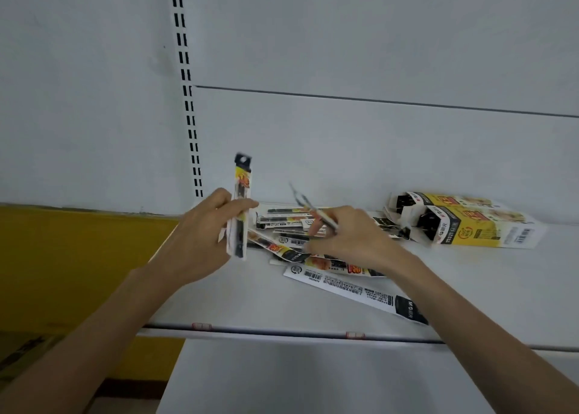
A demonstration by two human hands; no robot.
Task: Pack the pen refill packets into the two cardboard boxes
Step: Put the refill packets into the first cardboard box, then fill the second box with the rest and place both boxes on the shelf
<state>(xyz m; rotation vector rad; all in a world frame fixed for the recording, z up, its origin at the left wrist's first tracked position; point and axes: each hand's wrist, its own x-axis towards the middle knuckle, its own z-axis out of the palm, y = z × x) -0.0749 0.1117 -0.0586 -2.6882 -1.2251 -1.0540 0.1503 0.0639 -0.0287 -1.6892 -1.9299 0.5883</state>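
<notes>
While the left hand (203,235) gripped a packet (240,194) upright just left of the pile (313,263), the right hand (347,238) pinched a second packet (305,202) above it, nearer the boxes (470,225) lying right of the pile.

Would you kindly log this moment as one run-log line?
left hand: holds refill packets upright | right hand: pinches packet above pile | cardboard boxes: open, on shelf

Packet (308,204) in the right hand (354,238) blurred by motion; insides of the boxes (479,225) unreadably dark.
</notes>
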